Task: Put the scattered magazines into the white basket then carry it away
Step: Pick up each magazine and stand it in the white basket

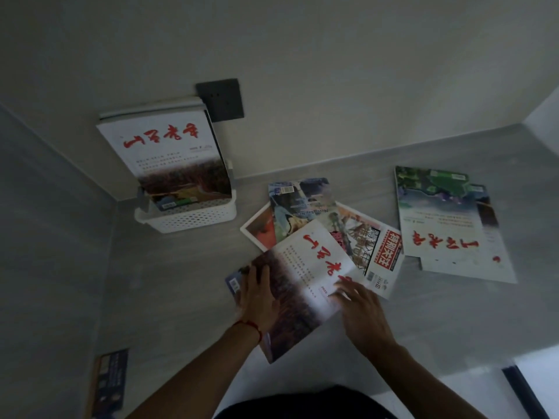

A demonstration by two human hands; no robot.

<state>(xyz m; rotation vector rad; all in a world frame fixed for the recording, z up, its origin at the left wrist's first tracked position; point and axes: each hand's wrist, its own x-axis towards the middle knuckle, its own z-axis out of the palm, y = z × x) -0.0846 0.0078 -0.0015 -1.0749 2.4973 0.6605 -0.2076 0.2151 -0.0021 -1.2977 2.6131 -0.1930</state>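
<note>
Both hands flat on the top magazine (302,285) of the near pile: left hand (257,294) pressing its dark left side, right hand (360,309) its white right corner, fingers straight, gripping nothing. That cover hides most of the fanned magazines (357,234) under it. Far left, the basket (187,219) sits against the wall, magazines upright inside, their lower halves hidden. Two more magazines (447,228) lie far right, well apart. Dim light; small print unreadable. Bare counter (169,282) between pile and basket

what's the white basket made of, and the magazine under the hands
White basket: looks like matte moulded plastic, judging by its rows of small punched holes and rolled rim. Top magazine: paper with a seemingly smooth printed cover; its thin sheets bend near the left hand.
</note>
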